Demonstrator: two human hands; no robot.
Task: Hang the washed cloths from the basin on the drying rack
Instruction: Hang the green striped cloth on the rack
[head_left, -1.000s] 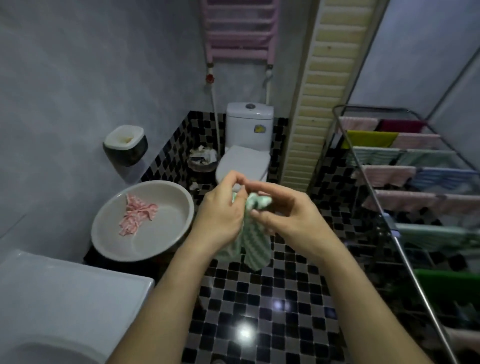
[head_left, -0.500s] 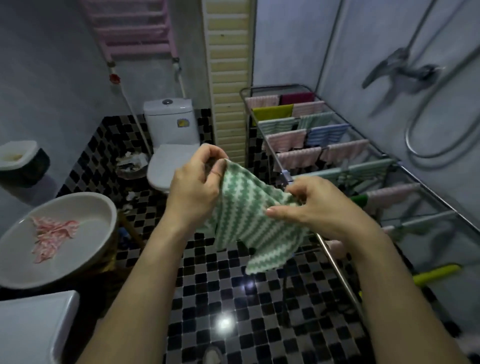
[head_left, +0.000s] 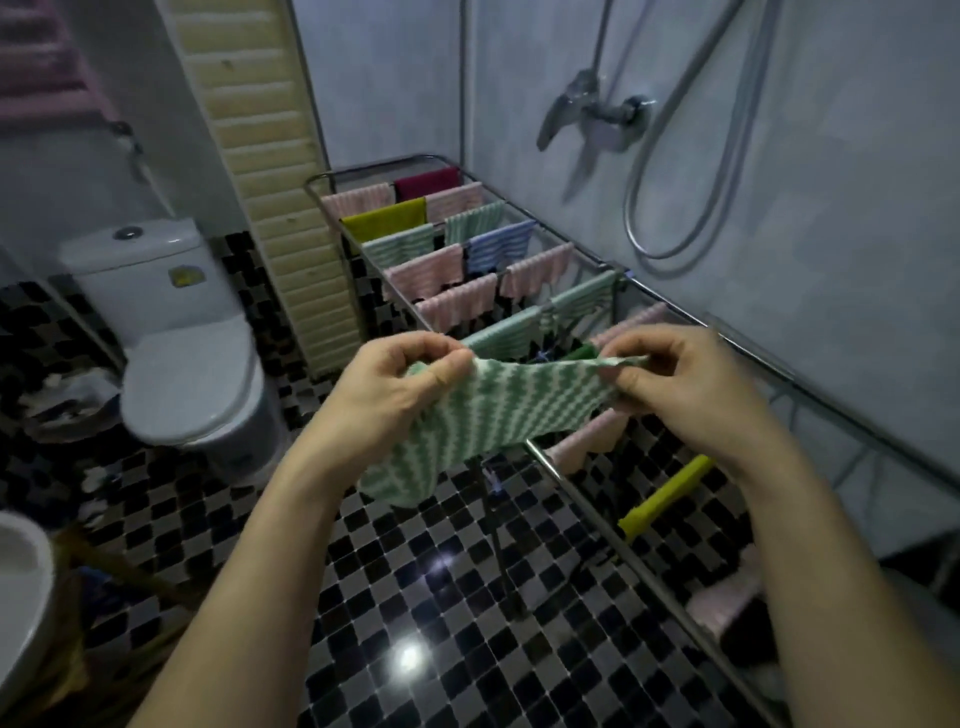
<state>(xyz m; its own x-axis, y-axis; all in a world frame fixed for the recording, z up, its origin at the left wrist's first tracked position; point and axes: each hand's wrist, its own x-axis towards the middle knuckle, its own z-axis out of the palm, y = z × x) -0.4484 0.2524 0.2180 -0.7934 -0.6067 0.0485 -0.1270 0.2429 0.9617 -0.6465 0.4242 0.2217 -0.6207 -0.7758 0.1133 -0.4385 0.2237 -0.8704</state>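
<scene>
A dim bathroom with black-and-white checkered floor tiles. At the far left edge only a slice of the basin (head_left: 23, 597) shows now; a second ago it sat full in view with a pink cloth in it, so the view has swung rightward, past the toilet (head_left: 182, 353), toward the rack. The left hand (head_left: 395, 389) pinches one top corner of the green-striped cloth (head_left: 493, 410), and the right hand (head_left: 680, 384) pinches the other. The hands are apart and the cloth, bunched between them a second ago, is now stretched open, hanging in the air just before the drying rack (head_left: 374, 166). The rack's far rails already carry many cloths. The cloth looks ready to drape over a free near rail; at least one more probably waits in the basin.
</scene>
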